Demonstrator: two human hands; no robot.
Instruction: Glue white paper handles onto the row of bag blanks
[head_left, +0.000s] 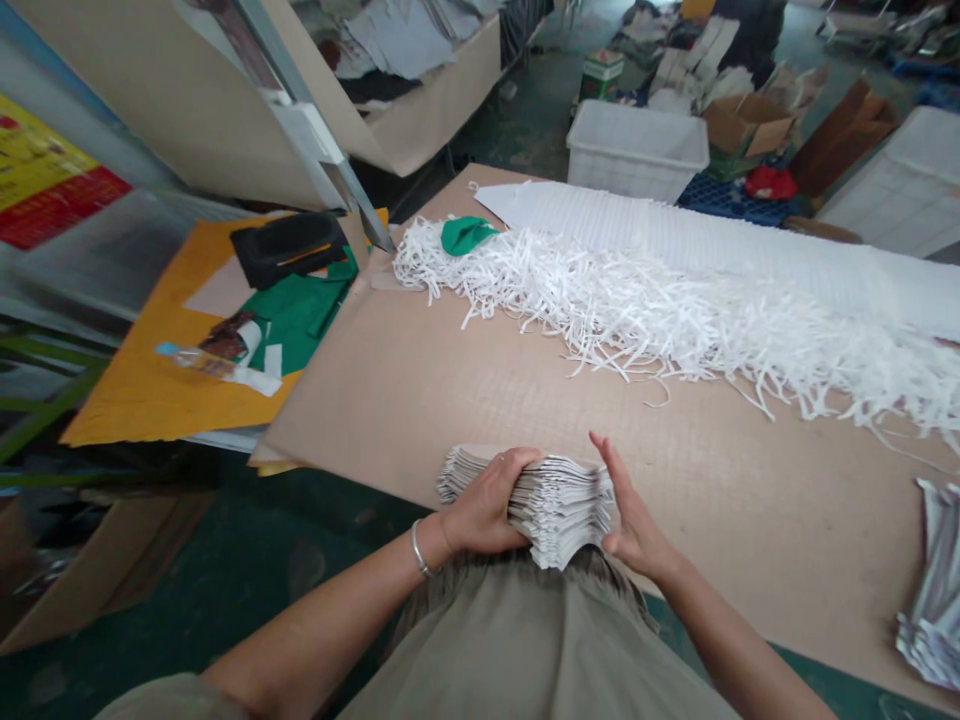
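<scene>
At the table's near edge, against my waist, is a thick stack of folded whitish-grey fabric pieces (561,500), its layered ends facing me and to the right. My left hand (491,505) is wrapped over the stack's middle, thumb on top, gripping it. At the stack's right end my right hand (634,520) is held upright, fingers stretched and thumb apart, with the palm turned to the layered ends. Whether that palm touches the ends I cannot tell.
Long white strips (645,290) lie in a heap across the brown table (420,390), beside overlapped white sheets (675,225). Another grey bundle (934,590) lies at right. A metal post (352,190) stands at the left corner. Behind is a white bin (637,150).
</scene>
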